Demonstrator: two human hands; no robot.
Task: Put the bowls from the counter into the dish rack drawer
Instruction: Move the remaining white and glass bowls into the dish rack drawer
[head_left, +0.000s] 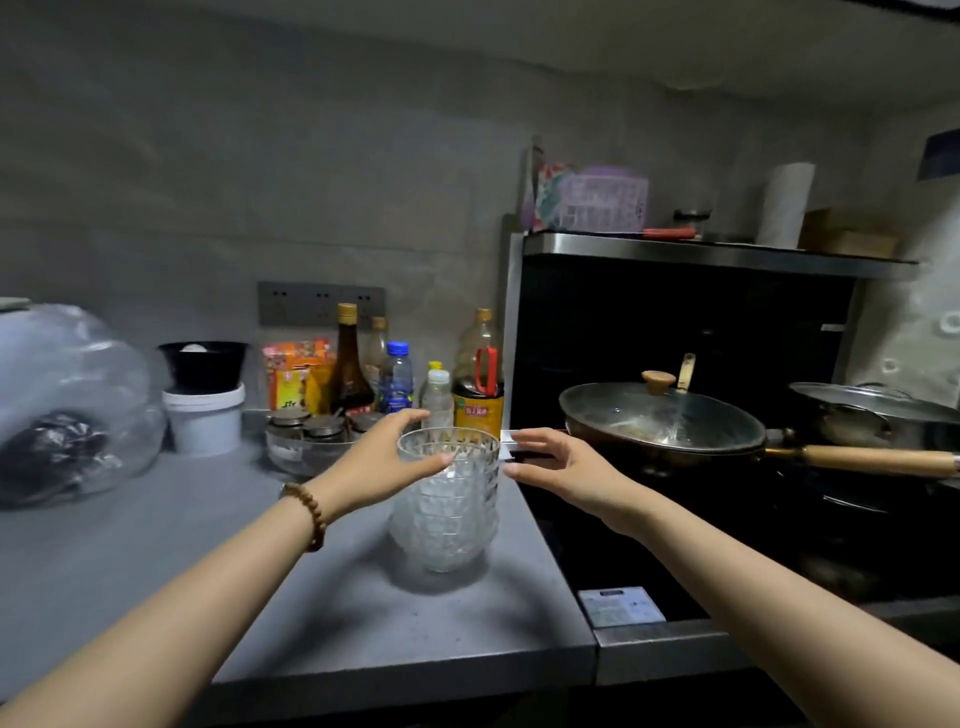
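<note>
A glass-lidded pan (660, 415) sits on the stove (727, 525); bottles (396, 379) cluster left of it, near a white tub (203, 418)

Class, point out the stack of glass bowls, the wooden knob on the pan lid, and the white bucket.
stack of glass bowls (441, 525): head view, side of the stack.
wooden knob (657, 379): head view, its rounded top.
white bucket (203, 423): head view, front wall.

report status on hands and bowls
Left hand open round top of bowl stack; right hand open beside it. Stack upright on counter. Bottles close behind.
</note>
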